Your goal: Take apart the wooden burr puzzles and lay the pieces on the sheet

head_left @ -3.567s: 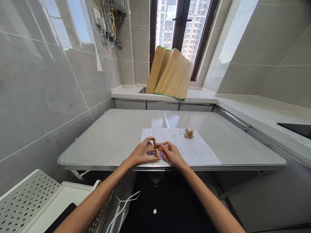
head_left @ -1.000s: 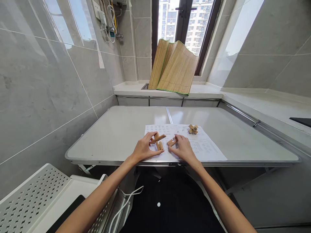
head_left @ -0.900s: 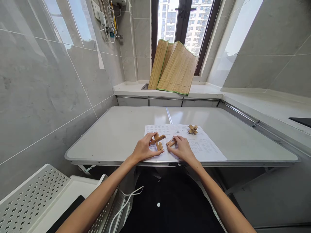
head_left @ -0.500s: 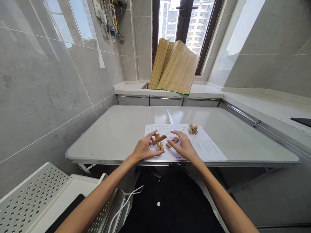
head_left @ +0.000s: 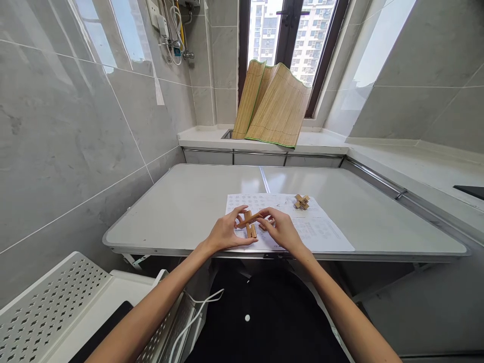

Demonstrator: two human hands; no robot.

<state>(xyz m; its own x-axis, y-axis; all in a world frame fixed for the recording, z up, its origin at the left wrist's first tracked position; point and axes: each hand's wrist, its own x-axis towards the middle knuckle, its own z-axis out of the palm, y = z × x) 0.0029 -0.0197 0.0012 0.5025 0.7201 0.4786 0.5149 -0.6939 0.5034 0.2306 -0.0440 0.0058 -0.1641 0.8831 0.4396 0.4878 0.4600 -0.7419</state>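
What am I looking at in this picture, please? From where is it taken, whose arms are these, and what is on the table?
There is no machine here. A person wears a camera on the head, so the one view looks forward and down along that person's own two bare arms.

The left hand grips a partly built wooden cross puzzle over a printed paper sheet. The right hand meets the same puzzle from the other side, its fingers touching one bar. Whether a loose piece lies under that hand cannot be seen.

Farther back on the sheet sits a second, finished wooden puzzle, untouched. The sheet lies on a pale grey table. Behind it, a rolled bamboo mat leans against the window. At lower left is a white perforated rack.
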